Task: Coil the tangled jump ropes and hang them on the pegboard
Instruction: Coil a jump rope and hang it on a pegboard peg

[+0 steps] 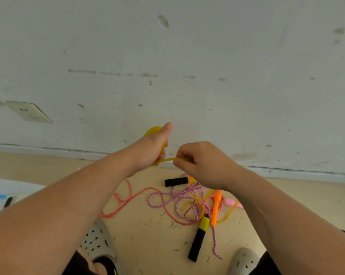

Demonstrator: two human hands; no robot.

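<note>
**Yellow rope held between both hands; other ropes tangled on floor**

1. Hands. The left hand is closed in a fist, thumb extended upward, and grips a yellow mass that shows above the fist. The right hand is curled, with its fingertips pinching the yellow rope. The rope runs as a short strand from one hand to the other, above the floor and in front of the wall.

2. Floor tangle. Below the hands, on the beige floor, lie a pink braided rope, a coral rope and further yellow loops, all crossing one another. Within the tangle are a black handle, a black-and-yellow handle, an orange handle and a pink handle.

3. Surroundings. A socket is set in the wall at left. Two grey clogs stand at either side of the tangle. Short dark debris is scattered over the floor.

4. Limits of view. The forearms cover part of the tangle. The right wrist hides where the yellow rope descends. Whether the yellow mass is a handle or coiled rope cannot be told. A white-and-blue object is cut off at the left edge
</note>
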